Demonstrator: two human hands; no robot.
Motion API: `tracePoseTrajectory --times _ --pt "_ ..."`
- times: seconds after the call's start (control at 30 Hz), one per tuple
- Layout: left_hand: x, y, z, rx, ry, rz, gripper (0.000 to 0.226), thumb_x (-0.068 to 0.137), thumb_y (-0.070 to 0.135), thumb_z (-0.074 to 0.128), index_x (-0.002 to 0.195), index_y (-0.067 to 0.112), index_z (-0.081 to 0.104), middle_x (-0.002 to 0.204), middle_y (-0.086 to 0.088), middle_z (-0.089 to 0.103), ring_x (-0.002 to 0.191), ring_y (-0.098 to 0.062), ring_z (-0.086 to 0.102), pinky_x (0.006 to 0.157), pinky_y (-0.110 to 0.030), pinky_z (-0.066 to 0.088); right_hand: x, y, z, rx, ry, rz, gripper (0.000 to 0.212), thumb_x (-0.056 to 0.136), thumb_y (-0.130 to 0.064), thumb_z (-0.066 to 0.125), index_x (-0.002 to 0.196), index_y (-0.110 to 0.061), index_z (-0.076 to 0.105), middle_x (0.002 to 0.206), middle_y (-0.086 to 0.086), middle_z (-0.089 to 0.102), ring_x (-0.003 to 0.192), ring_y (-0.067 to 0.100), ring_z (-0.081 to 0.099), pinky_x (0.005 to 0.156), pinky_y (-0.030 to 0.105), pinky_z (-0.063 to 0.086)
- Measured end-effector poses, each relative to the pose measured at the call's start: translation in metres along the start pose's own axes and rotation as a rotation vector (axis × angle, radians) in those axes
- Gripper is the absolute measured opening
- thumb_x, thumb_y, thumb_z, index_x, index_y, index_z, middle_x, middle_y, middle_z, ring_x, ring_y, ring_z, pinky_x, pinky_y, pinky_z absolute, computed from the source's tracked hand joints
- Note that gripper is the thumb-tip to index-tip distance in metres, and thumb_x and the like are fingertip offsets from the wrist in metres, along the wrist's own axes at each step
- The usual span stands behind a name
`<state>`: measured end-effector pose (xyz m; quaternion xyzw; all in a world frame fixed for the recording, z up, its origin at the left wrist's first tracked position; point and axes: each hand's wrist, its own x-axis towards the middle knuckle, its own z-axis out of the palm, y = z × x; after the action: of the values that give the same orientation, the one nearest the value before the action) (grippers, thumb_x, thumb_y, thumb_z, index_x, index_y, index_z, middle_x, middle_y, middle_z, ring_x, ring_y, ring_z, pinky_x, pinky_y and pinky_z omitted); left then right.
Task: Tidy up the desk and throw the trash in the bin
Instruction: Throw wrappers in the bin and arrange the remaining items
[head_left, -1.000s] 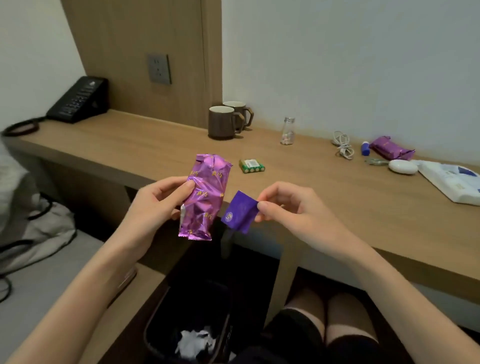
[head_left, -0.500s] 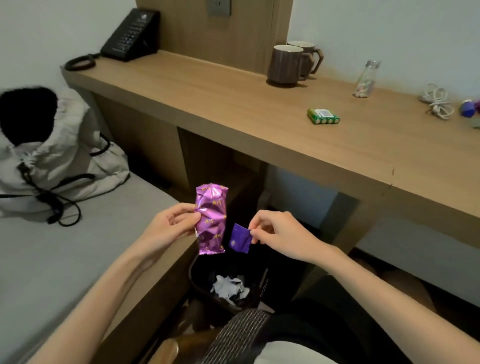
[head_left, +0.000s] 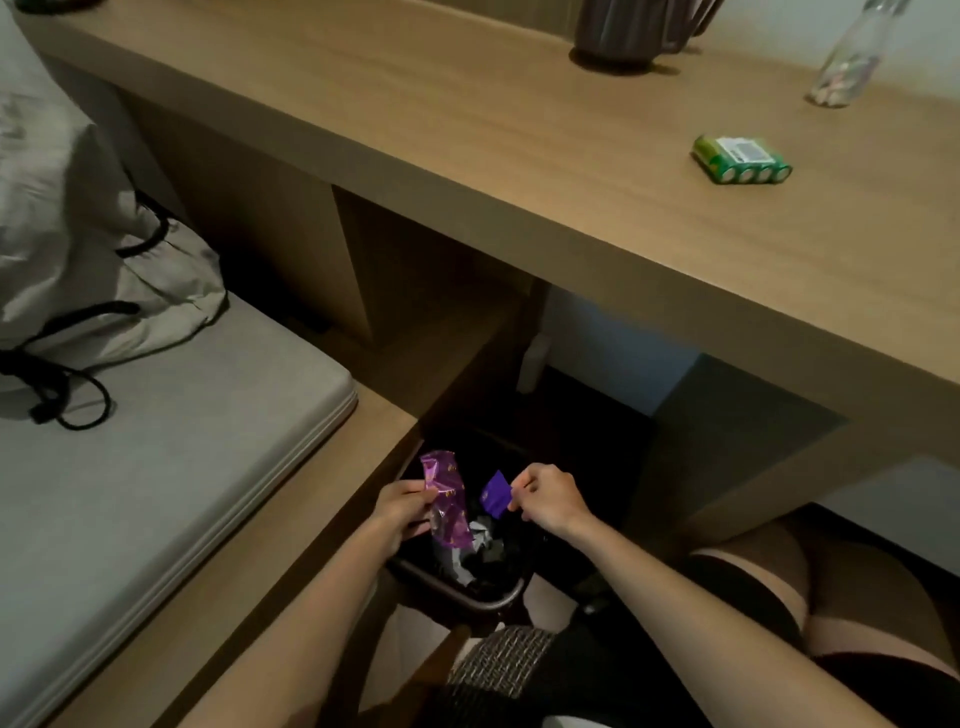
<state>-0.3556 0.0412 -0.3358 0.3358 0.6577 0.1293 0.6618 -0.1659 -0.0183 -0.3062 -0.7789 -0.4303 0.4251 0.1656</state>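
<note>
While the left hand (head_left: 402, 512) holds the big purple wrapper (head_left: 445, 501) over the bin (head_left: 467, 592), the right hand (head_left: 545, 499) pinches the small purple wrapper (head_left: 494, 493) above it too.

No text is legible. The wrapper (head_left: 447, 501) carries small gold marks, too blurred to read. The packet (head_left: 494, 493) bears a pale round emblem near its lower edge, which cannot be read. The battery pack (head_left: 740, 160) has a white label with dark print; its characters cannot be resolved.
</note>
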Motion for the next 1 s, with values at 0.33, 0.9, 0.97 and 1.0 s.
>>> tracePoseTrajectory --times 0.33,0.9,0.97,1.0 --pt "0.002 0.005 0.003 0.219 -0.101 0.121 0.048 0.097 0.026 0.049 0.143 0.017 0.038 0.140 -0.007 0.049 0.126 -0.022 0.049 0.103 -0.031 0.040 -0.005 -0.007 -0.010 -0.039 -0.149 -0.095 0.030 0.096 -0.020 0.049 0.124 -0.017 0.060 0.115 0.005 0.067 0.107 0.019 0.063 0.090 0.025 0.048" --pt "-0.280 0.165 0.035 0.288 -0.086 1.294 0.027 0.092 0.019 0.054 0.117 0.027 0.060 0.101 0.012 0.071 0.090 -0.003 0.066 0.081 -0.013 0.050 -0.231 -0.104 -0.214 0.026 0.382 -0.825 0.022 0.094 -0.018 0.056 0.113 -0.026 0.065 0.090 -0.014 0.072 0.085 0.005 0.067 0.076 0.023 0.054" --pt "-0.300 0.182 0.052 0.285 -0.132 1.333 0.027 0.093 0.020 0.054 0.118 0.028 0.060 0.102 0.012 0.071 0.090 -0.002 0.066 0.080 -0.012 0.050 -0.246 -0.100 -0.238 0.046 0.480 -0.839 0.022 0.093 -0.017 0.058 0.112 -0.025 0.066 0.089 -0.012 0.073 0.085 0.006 0.067 0.078 0.025 0.054" --pt "-0.308 0.190 0.063 0.287 -0.162 1.350 0.027 0.093 0.020 0.053 0.118 0.028 0.060 0.102 0.011 0.071 0.090 -0.003 0.067 0.079 -0.013 0.050 -0.252 -0.097 -0.249 0.052 0.528 -0.844 0.022 0.093 -0.016 0.058 0.112 -0.024 0.066 0.088 -0.011 0.073 0.085 0.006 0.067 0.078 0.024 0.054"
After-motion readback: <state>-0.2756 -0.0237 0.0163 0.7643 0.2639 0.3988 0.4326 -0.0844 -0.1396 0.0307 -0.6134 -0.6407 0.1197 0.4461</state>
